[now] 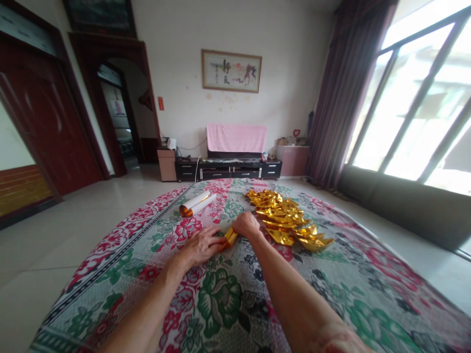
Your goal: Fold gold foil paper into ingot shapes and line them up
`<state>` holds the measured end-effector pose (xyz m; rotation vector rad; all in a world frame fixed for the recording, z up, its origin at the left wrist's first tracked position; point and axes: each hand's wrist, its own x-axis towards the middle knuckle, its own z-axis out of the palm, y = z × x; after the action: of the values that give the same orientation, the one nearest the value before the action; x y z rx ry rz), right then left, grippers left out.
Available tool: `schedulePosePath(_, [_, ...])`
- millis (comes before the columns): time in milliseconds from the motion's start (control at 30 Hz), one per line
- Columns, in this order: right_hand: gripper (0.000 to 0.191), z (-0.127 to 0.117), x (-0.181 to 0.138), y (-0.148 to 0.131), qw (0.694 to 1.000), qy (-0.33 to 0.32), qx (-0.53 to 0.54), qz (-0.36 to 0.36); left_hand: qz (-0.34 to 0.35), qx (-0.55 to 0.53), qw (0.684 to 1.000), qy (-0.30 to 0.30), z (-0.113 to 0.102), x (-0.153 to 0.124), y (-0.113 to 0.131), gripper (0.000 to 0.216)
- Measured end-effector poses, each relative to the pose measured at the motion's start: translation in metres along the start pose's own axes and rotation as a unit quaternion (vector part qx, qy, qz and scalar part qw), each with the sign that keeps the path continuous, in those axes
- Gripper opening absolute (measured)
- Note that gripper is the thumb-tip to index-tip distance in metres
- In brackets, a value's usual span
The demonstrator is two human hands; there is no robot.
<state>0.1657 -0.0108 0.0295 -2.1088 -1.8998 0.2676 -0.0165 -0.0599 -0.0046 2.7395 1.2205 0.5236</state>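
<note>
Both my hands meet on a small folded piece of gold foil paper [229,237] lying on the flowered cloth [221,299]. My left hand [200,245] presses its fingers onto the paper's left end. My right hand [246,224] is closed in a pinch on the paper's right end. Just right of my right hand lies a heap of folded gold foil pieces [287,218]. A rolled-up stack of gold paper with a white back [196,203] lies beyond my left hand.
The flowered cloth covers a wide surface in front of me. Tiled floor [73,220] surrounds it. A low dark cabinet with a pink-covered screen [235,147] stands at the far wall. Large windows [423,108] and a curtain are on the right, dark wooden doors on the left.
</note>
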Motion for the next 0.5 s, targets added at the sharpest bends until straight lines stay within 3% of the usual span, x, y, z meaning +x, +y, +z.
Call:
schedulePosePath(267, [0.032, 0.000, -0.006, 0.009, 0.999, 0.011, 0.018, -0.040, -0.011, 0.008, 1.000, 0.000, 0.001, 0.000, -0.001, 0.032])
schedulePosePath(500, [0.043, -0.002, -0.024, 0.009, 0.995, 0.040, 0.049, -0.071, -0.005, 0.005, 1.000, -0.002, 0.003, 0.001, -0.002, 0.033])
